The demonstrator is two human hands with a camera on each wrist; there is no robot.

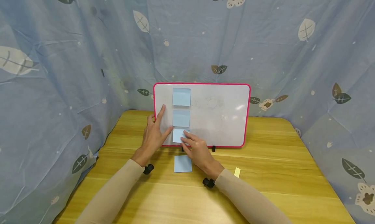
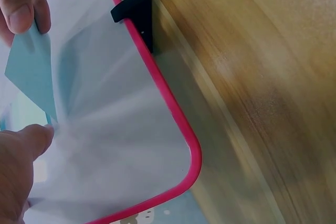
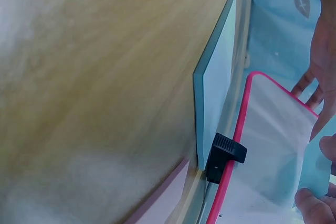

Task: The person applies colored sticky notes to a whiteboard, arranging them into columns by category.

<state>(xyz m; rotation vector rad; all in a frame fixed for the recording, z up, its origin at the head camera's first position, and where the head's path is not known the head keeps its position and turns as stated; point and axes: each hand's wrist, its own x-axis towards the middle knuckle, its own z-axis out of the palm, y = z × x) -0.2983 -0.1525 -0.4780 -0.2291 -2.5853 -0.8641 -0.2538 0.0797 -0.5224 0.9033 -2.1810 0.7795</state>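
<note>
A whiteboard (image 1: 218,119) with a pink rim stands upright on the table. Two blue sticky notes, an upper one (image 1: 181,97) and a middle one (image 1: 181,118), are stuck in a column on its left part. Just below them, my right hand (image 1: 199,150) pinches a third blue sticky note (image 2: 32,69), which tilts out from the board in the left wrist view. My left hand (image 1: 153,133) lies spread at the board's left edge, its thumb (image 2: 38,139) straight and right at that note's corner.
A pad of blue sticky notes (image 1: 183,164) lies on the table in front of the board. Right of it is a small yellow strip (image 1: 237,172), partly behind the right sleeve. Black clips (image 3: 223,157) hold the board's bottom edge. A patterned curtain (image 1: 187,38) surrounds the table.
</note>
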